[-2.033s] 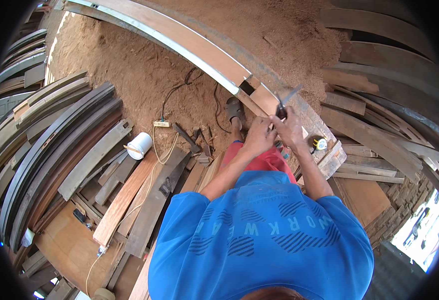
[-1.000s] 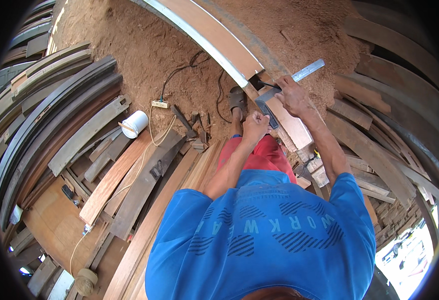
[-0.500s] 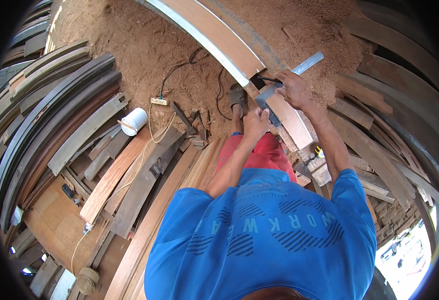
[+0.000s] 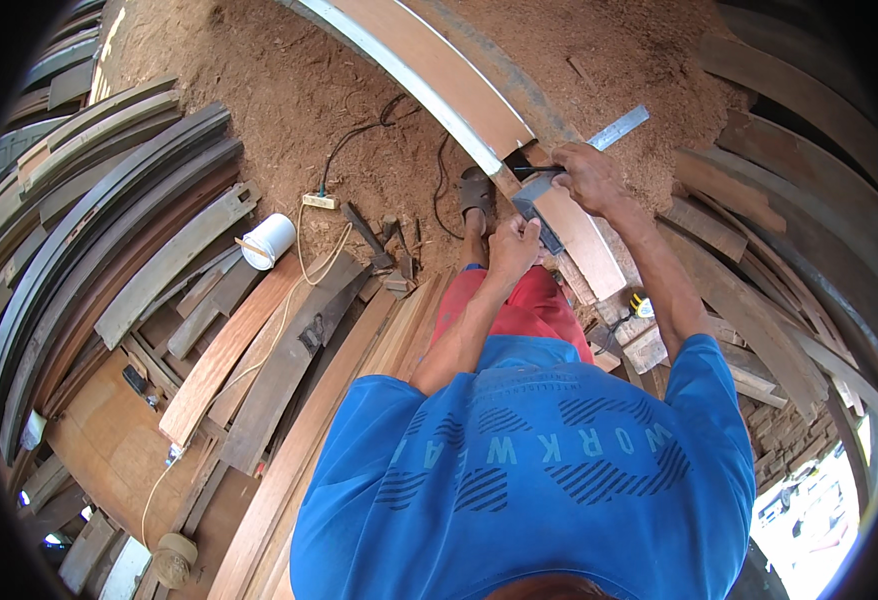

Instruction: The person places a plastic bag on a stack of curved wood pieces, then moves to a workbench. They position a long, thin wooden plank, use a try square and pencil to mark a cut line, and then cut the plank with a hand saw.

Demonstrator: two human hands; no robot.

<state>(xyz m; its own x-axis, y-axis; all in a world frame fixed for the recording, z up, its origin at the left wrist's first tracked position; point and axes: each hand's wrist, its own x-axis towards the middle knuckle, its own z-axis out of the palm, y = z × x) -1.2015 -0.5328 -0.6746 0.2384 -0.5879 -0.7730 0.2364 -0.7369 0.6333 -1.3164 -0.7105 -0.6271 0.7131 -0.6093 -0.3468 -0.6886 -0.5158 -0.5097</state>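
Observation:
My left hand (image 4: 512, 249) is closed on the dark edge of what looks like a metal try square (image 4: 551, 237), at the left side of a pale wooden board (image 4: 581, 238). The square's light metal blade (image 4: 619, 128) seems to run across the board under my right hand and sticks out beyond it. My right hand (image 4: 591, 180) pinches a thin dark pencil-like stick (image 4: 534, 170), its tip pointing left over a dark gap in the wood. Beyond the gap lies a long brown panel (image 4: 449, 75) with white edges.
Sawdust covers the ground (image 4: 259, 110). Stacked planks (image 4: 129, 250) fill the left, more timber (image 4: 789, 190) the right. A white bucket (image 4: 271, 240), a power strip (image 4: 319, 202) with cords and a hammer (image 4: 367, 235) lie left of my legs. A yellow tape measure (image 4: 642, 306) sits near my right forearm.
My right hand has shifted slightly toward me, and the dark stick now lies closer to level with its tip nearer the square. My left hand has barely moved.

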